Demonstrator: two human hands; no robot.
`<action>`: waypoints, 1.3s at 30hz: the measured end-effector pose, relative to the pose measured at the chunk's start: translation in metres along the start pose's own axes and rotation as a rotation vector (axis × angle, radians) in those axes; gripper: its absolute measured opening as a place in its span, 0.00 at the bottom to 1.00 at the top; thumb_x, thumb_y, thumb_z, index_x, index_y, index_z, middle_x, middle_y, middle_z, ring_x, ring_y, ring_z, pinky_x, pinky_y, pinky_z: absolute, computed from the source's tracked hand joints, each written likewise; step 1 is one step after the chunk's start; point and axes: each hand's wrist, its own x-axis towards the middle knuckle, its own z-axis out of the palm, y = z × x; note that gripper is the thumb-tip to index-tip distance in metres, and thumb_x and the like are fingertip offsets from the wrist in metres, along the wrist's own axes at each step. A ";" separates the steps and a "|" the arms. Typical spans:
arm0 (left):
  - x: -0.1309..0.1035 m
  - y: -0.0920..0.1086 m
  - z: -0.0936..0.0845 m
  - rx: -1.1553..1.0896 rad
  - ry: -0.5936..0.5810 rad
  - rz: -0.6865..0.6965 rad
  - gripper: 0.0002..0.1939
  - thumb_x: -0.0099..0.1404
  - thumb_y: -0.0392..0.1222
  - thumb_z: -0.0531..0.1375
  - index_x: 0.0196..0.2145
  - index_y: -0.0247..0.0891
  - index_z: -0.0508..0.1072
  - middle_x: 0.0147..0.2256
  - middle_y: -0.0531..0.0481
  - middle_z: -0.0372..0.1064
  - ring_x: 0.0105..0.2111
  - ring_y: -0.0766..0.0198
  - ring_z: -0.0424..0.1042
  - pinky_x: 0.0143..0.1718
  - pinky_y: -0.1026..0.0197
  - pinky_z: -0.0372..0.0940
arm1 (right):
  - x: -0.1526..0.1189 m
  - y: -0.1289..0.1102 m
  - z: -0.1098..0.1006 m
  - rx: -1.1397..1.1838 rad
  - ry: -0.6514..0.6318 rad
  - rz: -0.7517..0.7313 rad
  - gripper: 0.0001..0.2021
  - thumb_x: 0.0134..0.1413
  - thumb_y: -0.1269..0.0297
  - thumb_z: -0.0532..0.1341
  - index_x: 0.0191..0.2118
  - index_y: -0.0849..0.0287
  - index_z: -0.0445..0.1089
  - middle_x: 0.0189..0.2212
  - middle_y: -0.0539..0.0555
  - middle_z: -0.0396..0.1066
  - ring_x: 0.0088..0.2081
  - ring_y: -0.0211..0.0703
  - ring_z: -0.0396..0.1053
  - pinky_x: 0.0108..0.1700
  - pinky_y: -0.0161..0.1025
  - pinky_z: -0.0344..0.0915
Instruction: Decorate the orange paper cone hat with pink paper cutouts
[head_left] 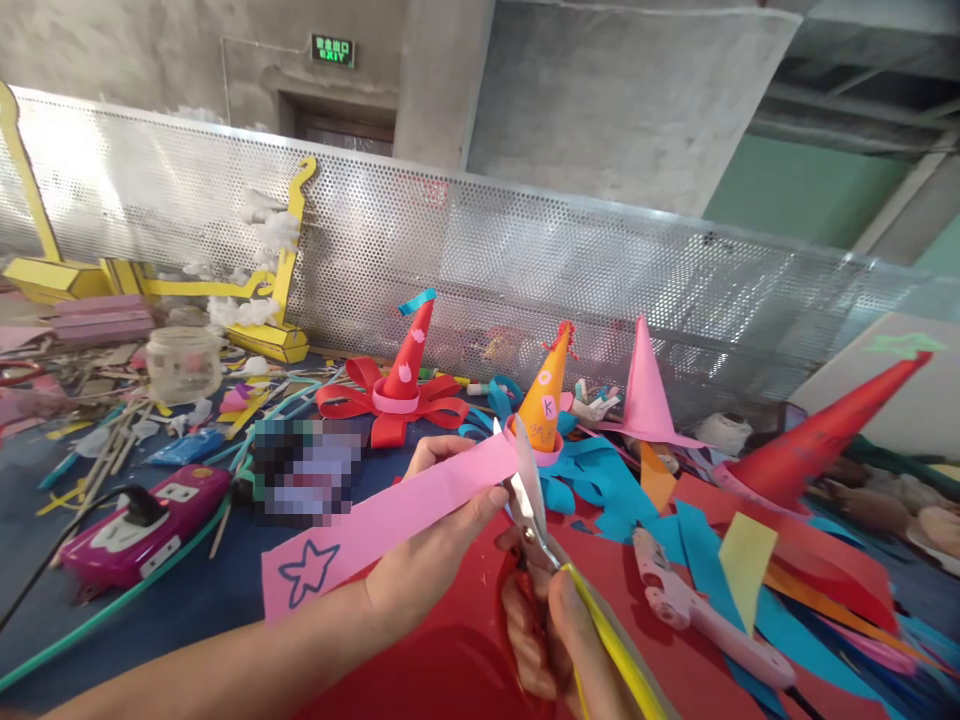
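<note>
My left hand (420, 565) grips a long pink paper strip (405, 510), its thumb on the front near the right end. A dark star outline (308, 572) is drawn at the strip's lower left end. In my right hand (544, 620) is a pair of scissors (529, 528) with a yellow handle. Their blades stand apart, pointing up, at the right end of the strip. Just behind the blades rises an orange paper cone (546, 395) with a pink band. Under both hands lies red paper (427, 655).
A pink glue gun (705, 630) rests at the right on blue and red paper. Behind stand a red cone (412, 360), a pink cone hat (646, 385) and a tilted red cone (832, 450). To the left are a purple power strip (146, 530) and a clear jar (184, 365).
</note>
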 end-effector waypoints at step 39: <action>0.003 0.012 0.005 -0.038 0.004 0.001 0.12 0.59 0.40 0.65 0.37 0.40 0.65 0.33 0.52 0.68 0.28 0.66 0.71 0.29 0.62 0.69 | 0.004 -0.005 -0.019 -0.086 -0.244 0.127 0.30 0.43 0.29 0.59 0.30 0.56 0.62 0.17 0.42 0.58 0.15 0.28 0.51 0.17 0.29 0.51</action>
